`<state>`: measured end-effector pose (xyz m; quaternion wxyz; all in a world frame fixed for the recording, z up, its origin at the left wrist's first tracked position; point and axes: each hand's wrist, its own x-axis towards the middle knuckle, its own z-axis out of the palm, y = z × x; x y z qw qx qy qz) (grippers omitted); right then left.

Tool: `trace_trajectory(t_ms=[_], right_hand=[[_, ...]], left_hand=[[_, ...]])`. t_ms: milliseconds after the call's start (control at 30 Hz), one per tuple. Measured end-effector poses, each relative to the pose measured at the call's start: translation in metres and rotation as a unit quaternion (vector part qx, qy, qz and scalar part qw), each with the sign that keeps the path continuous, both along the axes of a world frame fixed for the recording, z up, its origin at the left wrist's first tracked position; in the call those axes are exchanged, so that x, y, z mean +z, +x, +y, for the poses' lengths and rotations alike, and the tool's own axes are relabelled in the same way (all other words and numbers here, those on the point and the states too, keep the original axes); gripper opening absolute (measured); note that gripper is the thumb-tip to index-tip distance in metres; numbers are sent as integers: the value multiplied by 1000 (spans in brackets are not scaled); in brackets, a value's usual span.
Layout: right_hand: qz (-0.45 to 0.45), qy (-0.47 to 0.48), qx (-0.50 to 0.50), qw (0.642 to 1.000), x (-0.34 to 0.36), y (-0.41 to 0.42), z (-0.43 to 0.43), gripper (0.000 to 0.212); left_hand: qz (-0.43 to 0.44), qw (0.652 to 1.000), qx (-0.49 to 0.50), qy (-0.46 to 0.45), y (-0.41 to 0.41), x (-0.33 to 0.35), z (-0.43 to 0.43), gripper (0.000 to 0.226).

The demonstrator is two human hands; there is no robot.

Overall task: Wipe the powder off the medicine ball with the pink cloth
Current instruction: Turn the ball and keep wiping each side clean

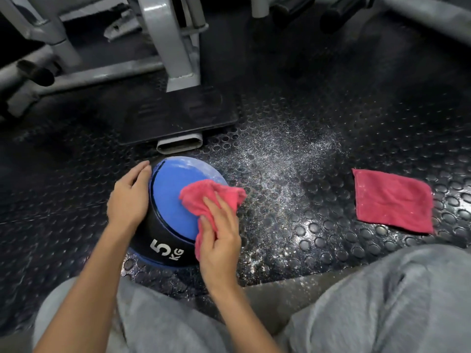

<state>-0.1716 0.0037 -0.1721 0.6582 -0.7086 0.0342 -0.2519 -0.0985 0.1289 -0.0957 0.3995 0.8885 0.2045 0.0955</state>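
Note:
A blue and black medicine ball (pixel 170 200) marked "5 KG" rests on the studded black floor mat. White powder dusts its far upper right part. My right hand (pixel 219 238) presses a crumpled pink cloth (pixel 204 197) against the ball's right side, fingers gripping the fabric. My left hand (pixel 130 197) lies flat on the ball's left side, steadying it.
A second pink cloth (pixel 393 201) lies spread flat on the mat to the right. Spilled powder (pixel 277 159) covers the floor between ball and cloth. A grey machine frame (pixel 173 47) with a black foot plate (pixel 175 115) stands just behind the ball. My grey-trousered knees (pixel 382 301) fill the foreground.

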Motion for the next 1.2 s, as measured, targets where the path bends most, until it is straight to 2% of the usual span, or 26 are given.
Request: trace_trajectory(t_ms=[67,100,167,233,300,367,433,467,533,600,667,733,833,900,933,1000,1067,1133,1200], right_hand=[[58,82,-23,995,-11,-2,-2,32],[117,138,-31,983,-16,-1,-6,30],[251,248,-15,936,-26,2,-13,25],[310,256,-4,916,-22,1,-15,25],[239,235,-1,942,1,-2,-8,24],[118,118,19,986,22,-6,3,27],[36,17,40,998,21,-1,11,33],[35,18,34,999,16,3,9,33],[108,74,6,991,6,8,-1,26],[233,195,35,952,-5,15,-15,20],[286,228,54,929,-11,20,-24,19],[256,168,31,951,-4,17,-20,21],[120,63,15,991,9,2,-5,30],[66,35,23,997,6,-1,0,35],[84,58,33,994,4,2,-3,34],[190,155,42,969,-1,14,-13,31],[312,261,84,910,-3,28,-30,32],[369,301,100,873,3,36,-43,31],[342,263,100,896,12,33,-42,27]], left_hand=[[-3,1000,14,-18,-4,-4,7,35],[-2,999,17,-30,-6,-5,11,35],[-9,998,23,-62,-10,-7,20,36],[-18,996,28,-83,-15,-10,25,38],[-24,995,37,-88,-15,-11,28,37],[-22,995,47,-87,-15,-12,31,38],[-16,995,55,-85,-15,-11,30,39],[-13,995,60,-84,-15,-10,29,39],[-8,995,67,-78,-14,-9,26,39],[-6,996,68,-65,-13,-6,22,38],[-4,996,69,-53,-13,-4,18,37],[-1,997,69,-41,-11,-3,16,38],[2,997,72,-37,-12,-3,15,38],[-3,996,73,-41,-14,-3,16,38],[-4,996,73,-42,-15,-4,16,38],[-6,996,74,-42,-19,-5,14,38],[-7,997,73,-37,-21,-5,11,38],[-6,998,67,-20,-23,-4,7,39],[-3,998,62,-7,-23,-3,3,39]])
